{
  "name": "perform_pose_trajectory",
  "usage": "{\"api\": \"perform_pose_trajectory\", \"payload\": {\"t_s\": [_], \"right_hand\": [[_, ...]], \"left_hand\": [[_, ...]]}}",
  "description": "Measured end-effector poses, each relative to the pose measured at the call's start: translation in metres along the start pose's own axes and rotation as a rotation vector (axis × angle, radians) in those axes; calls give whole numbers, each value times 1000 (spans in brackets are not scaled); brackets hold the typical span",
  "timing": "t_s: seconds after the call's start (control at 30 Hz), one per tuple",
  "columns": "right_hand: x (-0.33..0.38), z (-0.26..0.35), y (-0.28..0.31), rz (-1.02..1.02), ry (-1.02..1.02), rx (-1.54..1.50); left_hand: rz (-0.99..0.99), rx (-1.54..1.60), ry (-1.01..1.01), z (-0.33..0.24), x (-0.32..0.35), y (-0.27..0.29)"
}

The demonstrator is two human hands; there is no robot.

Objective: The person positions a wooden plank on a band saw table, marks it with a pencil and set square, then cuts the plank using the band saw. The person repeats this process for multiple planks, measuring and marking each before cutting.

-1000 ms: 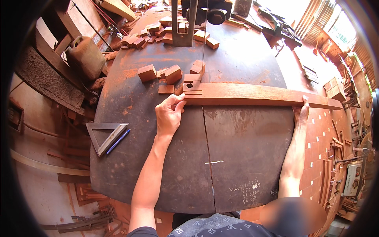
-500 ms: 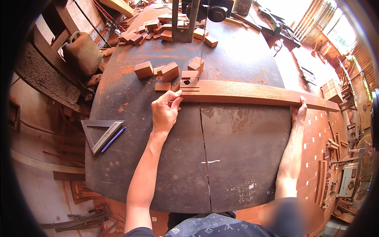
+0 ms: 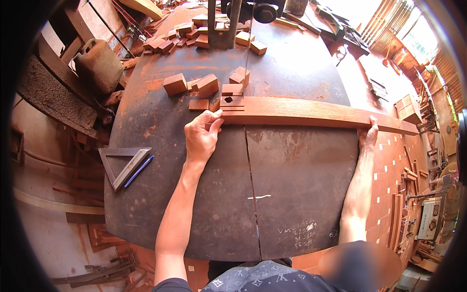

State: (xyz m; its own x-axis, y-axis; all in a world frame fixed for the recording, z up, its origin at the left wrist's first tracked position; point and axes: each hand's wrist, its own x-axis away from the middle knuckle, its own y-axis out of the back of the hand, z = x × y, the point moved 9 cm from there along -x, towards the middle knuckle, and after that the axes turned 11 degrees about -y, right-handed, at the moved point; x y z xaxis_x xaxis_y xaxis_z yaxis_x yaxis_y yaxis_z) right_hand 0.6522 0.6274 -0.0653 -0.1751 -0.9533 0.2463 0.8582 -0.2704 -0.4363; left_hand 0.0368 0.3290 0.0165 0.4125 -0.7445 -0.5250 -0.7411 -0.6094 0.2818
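Handwritten chalk script (image 3: pixel 299 232) stands in stacked rows on the dark table (image 3: pixel 214 219), at its near right part: a word-like top line with rows of figures below. A separate short chalk number (image 3: pixel 333 234) sits to its right, at the table's edge. Dark printed capitals mark a pale case (image 3: pixel 429 220) at the far right. Light emblems and monogram letters (image 3: pixel 272 279) pattern the dark shirt (image 3: pixel 243 284) at the near edge.
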Motion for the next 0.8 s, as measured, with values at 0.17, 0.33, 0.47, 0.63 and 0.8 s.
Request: {"api": "perform_pose_trajectory", "payload": {"t_s": [0.17, 0.33, 0.47, 0.63, 0.8], "right_hand": [[0, 2, 2, -10, 26, 2], [10, 0, -7, -15, 6, -12], [8, 2, -4, -13, 11, -11], [1, 1, 3, -30, -5, 16], [4, 0, 8, -30, -4, 0]], "left_hand": [[12, 5, 19, 0, 0, 0], [10, -15, 13, -1, 0, 2], [15, -14, 9, -1, 0, 1], [19, -2, 4, -2, 0, 1], [24, -23, 2, -3, 1, 2]]}}
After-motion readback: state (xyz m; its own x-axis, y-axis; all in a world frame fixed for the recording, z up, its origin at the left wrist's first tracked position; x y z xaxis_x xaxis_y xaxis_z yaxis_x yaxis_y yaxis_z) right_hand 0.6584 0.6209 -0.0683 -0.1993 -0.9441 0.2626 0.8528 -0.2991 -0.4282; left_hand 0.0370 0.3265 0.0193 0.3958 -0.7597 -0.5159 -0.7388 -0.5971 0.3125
